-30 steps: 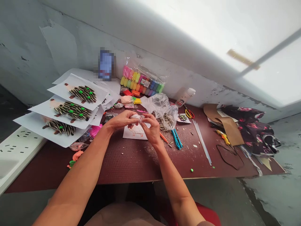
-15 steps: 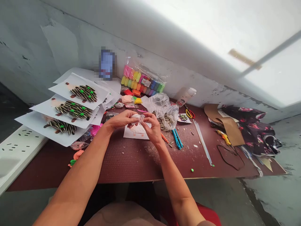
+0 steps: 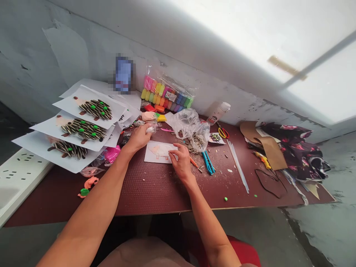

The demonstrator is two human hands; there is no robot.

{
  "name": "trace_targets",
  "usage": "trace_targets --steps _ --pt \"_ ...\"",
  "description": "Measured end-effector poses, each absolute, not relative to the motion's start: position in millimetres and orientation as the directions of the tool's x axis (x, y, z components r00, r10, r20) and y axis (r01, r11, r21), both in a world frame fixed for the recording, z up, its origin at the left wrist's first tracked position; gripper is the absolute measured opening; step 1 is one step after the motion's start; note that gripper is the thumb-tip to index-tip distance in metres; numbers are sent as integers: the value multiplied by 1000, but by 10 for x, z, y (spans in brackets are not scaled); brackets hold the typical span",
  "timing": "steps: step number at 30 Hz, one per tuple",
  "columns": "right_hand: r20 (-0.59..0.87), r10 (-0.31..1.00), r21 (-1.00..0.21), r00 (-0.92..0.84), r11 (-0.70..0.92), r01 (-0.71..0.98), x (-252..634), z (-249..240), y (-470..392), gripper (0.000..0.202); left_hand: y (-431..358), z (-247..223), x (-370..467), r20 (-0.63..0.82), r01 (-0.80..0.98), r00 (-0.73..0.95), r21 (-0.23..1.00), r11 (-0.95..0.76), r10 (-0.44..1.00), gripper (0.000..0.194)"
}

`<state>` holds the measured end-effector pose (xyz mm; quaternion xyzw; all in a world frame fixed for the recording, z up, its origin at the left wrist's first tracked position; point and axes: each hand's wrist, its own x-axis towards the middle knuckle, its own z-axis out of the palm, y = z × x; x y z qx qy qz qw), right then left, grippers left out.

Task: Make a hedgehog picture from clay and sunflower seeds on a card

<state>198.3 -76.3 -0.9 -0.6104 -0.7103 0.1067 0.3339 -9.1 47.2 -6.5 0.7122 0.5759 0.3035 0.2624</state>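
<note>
My left hand [image 3: 139,138] is closed on a small white lump in clear plastic [image 3: 151,129], left of the middle of the table and close to other wrapped clay. My right hand [image 3: 181,160] hovers at the right edge of a white paper [image 3: 149,157], thumb and forefinger brought together; whatever may be between them is too small to make out. On that paper is a drawn hedgehog outline [image 3: 157,150] with a pale peach body and orange feet. Striped seeds [image 3: 196,142] lie in a heap beyond my right hand, partly under a clear plastic bag [image 3: 185,122].
Stacked sheets with seed-covered hedgehogs [image 3: 91,129] stand at left beside a white power strip [image 3: 25,167]. A pack of coloured clay [image 3: 167,96] leans on the wall. Right of my hand are a blue cutter [image 3: 208,163], scissors [image 3: 223,132], glue sticks [image 3: 237,165] and a glue gun [image 3: 263,159].
My hands were together over the paper at the plastic-wrapped lump. They have parted: the left has carried the lump left and away, and the right has dropped towards the paper's right edge.
</note>
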Motion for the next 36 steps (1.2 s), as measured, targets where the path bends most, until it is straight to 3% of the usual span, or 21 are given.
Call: trace_targets --steps 4,7,15,21,28,36 --pt "359 933 -509 -22 215 834 1937 35 -733 12 409 -61 -70 147 820 101 548 -166 984 35" --pt "339 940 -462 -39 202 863 1908 51 -693 12 388 -66 -77 156 858 99 487 -163 983 33" --pt "282 951 -301 -130 216 929 1868 54 -694 18 351 -57 -76 231 858 115 467 -214 966 53" --pt "284 942 -252 -179 253 934 1839 65 -727 21 342 106 -44 328 788 140 535 -305 934 48" --pt "198 958 -187 -208 245 951 1793 73 -826 28 371 33 -19 110 755 336 563 -338 935 31" --pt "116 968 -92 -224 235 968 1864 173 -902 40 424 -78 -58 33 738 423 568 -366 906 28"
